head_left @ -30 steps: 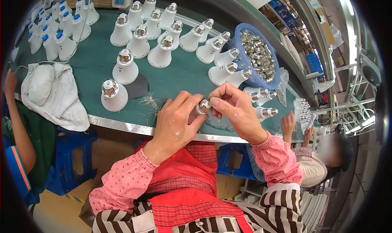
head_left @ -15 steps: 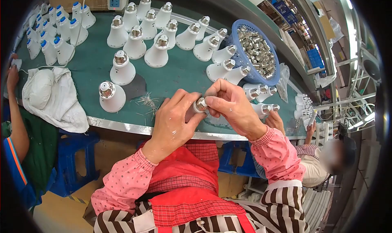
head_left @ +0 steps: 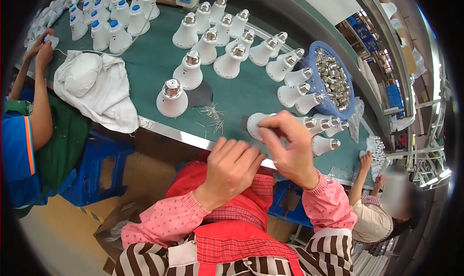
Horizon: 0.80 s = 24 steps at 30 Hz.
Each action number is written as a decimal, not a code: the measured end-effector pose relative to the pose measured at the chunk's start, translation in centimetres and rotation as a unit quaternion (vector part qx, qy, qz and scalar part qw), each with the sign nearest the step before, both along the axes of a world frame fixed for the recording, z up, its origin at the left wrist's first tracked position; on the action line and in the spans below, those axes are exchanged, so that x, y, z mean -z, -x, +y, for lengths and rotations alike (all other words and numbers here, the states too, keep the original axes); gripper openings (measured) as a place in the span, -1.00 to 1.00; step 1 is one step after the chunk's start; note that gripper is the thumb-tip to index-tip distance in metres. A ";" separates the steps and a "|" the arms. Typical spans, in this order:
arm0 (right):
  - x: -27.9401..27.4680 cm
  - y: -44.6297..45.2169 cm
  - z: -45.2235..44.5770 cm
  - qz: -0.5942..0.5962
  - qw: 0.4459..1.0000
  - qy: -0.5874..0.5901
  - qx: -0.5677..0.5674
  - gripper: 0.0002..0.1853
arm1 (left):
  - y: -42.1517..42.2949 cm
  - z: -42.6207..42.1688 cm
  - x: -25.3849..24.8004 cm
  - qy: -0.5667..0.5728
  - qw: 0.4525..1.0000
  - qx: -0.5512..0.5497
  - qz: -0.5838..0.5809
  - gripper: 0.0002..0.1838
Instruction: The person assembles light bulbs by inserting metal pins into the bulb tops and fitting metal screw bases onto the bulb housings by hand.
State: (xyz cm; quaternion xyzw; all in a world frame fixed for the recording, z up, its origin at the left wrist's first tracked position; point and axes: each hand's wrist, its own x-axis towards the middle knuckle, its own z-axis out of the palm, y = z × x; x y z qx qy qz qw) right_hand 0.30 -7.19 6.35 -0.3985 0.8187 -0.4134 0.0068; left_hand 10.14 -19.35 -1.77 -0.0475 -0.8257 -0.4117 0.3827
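Observation:
A white light bulb stands near the table's front edge, its metal cap hidden behind my right hand. The thumb and forefinger of that hand come together at the bulb, somewhat blurred. My left hand is apart from the bulb, at the table edge. Its fingers are curled and pressed together; whatever they may hold is hidden. Thin metal pins lie in a loose pile to the left. Past them stands another bulb with a silver screw cap.
Several capped bulbs stand across the green table. A blue basket holds loose metal caps. Bulbs with blue tops and a white cloth are at left. Co-workers' hands work at both sides.
My left hand has come off the bulb and drawn back toward me. My right hand stays by its cap. The view has shifted, so the table appears farther right and higher.

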 end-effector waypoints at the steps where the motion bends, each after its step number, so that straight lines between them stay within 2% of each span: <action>1: 0.6 0.2 -0.5 0.016 0.999 -0.037 -0.031 -0.89 | -0.6 -0.1 0.4 -0.006 1.000 -0.016 0.022 -0.82; 2: 1.2 0.2 -1.0 0.034 0.995 -0.073 -0.063 -0.86 | -1.4 -0.4 0.6 -0.014 1.000 -0.009 0.009 -0.84; 6: 4.1 0.1 -3.5 0.085 0.979 -0.180 -0.052 -0.81 | -4.3 -1.6 1.3 -0.027 0.999 0.000 -0.041 -0.82; 13: 5.9 0.5 -5.0 0.125 0.968 -0.214 -0.044 -0.85 | -5.0 -3.2 1.8 -0.058 0.997 -0.023 -0.049 -0.82; 18: 5.3 1.1 -3.7 0.073 0.976 -0.175 -0.107 -0.80 | -3.9 -4.9 0.9 -0.061 0.996 -0.065 -0.023 -0.87; 19: 4.9 0.9 -3.4 0.053 0.979 -0.160 -0.115 -0.81 | -3.7 -4.8 0.7 -0.062 0.994 -0.078 -0.054 -0.88; 22: 3.5 0.0 -2.8 0.067 0.979 -0.142 -0.128 -0.81 | -1.9 -5.2 0.4 -0.027 0.997 -0.053 -0.058 -0.80; 24: 2.2 -0.5 -2.6 0.115 0.971 -0.158 -0.139 -0.82 | -1.7 -5.1 0.3 0.007 0.996 -0.022 -0.092 -0.84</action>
